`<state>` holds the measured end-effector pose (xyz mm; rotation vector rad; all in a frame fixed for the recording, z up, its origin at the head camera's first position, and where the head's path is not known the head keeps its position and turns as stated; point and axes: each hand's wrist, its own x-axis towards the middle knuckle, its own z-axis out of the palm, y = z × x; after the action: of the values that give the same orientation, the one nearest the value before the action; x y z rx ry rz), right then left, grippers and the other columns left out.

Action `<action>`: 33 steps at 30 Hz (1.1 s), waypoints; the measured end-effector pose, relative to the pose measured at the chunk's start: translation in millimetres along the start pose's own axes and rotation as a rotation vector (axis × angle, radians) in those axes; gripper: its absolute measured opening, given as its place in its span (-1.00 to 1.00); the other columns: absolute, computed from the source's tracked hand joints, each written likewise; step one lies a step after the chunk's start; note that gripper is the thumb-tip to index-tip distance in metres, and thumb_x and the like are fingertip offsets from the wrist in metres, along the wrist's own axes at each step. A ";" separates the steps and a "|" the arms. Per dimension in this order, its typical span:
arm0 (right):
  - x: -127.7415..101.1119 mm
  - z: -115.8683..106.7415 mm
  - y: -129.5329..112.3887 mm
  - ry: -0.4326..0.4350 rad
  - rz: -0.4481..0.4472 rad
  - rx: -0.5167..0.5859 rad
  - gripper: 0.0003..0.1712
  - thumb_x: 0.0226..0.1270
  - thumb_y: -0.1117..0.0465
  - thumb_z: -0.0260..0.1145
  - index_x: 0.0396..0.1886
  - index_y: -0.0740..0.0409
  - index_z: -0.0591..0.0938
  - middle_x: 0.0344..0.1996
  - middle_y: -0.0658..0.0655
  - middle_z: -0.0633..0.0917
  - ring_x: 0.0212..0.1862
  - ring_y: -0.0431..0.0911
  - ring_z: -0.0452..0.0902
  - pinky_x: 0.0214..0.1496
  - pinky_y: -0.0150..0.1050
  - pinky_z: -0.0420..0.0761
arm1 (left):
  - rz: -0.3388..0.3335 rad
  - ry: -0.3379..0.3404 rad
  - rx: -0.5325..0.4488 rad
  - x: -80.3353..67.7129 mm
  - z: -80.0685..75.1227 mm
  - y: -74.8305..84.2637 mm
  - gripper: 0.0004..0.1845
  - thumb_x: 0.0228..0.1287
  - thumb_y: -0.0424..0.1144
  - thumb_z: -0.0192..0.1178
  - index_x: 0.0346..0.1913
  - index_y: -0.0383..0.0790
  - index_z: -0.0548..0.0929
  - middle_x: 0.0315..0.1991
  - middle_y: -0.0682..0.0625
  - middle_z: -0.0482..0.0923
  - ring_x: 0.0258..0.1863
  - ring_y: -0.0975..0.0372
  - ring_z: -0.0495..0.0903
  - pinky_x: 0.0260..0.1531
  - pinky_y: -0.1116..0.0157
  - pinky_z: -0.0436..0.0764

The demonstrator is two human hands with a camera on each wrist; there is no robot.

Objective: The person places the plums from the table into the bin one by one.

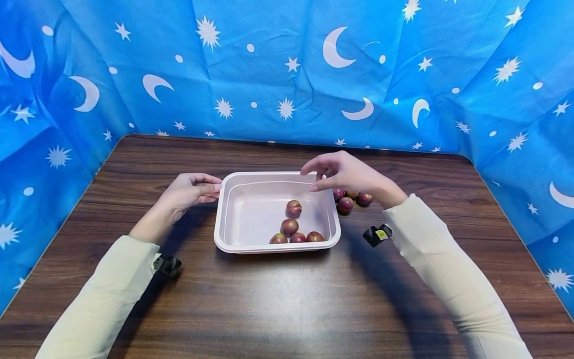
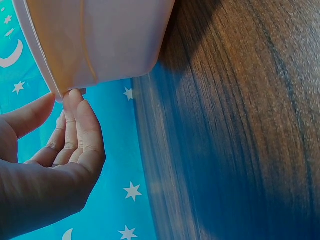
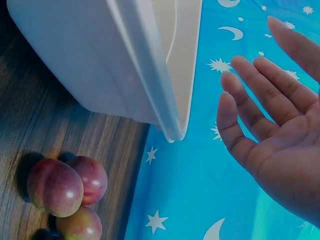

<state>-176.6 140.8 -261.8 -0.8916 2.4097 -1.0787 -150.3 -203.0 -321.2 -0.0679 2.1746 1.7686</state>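
A pale pink tray (image 1: 223,219) sits mid-table with several red plums (image 1: 293,208) in its near right part. My left hand (image 1: 214,185) pinches the tray's left rim; in the left wrist view the fingertips (image 2: 75,97) lie against the rim's edge (image 2: 55,85), with the thumb just opposite. Over the tray's far right corner my right hand (image 1: 309,180) hovers with its fingers spread and nothing in it. The right wrist view shows that open palm (image 3: 280,150) apart from the tray wall (image 3: 100,65). A small cluster of plums (image 1: 345,205) lies on the table under the right hand, also seen as plums (image 3: 55,187).
The brown wooden table (image 1: 287,299) is walled on three sides by a blue cloth with moons and stars (image 1: 287,75). A small black camera is strapped on each wrist (image 1: 377,234).
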 end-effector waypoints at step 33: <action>-28.4 -19.0 18.1 0.099 0.093 0.032 -0.57 0.13 0.08 0.37 0.03 0.02 0.57 -0.06 0.02 0.62 -0.09 -0.11 0.51 -0.04 -0.11 0.50 | 0.000 -0.007 -0.012 1.3 -0.6 -2.5 -0.60 0.26 -0.40 0.12 0.07 -0.60 0.36 -0.38 0.08 0.57 -0.39 0.32 0.59 -0.12 0.24 0.59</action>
<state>-173.1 179.4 -261.5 -0.7246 2.4799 -1.1476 -151.1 -203.9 -323.7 -0.0637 2.1597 1.7789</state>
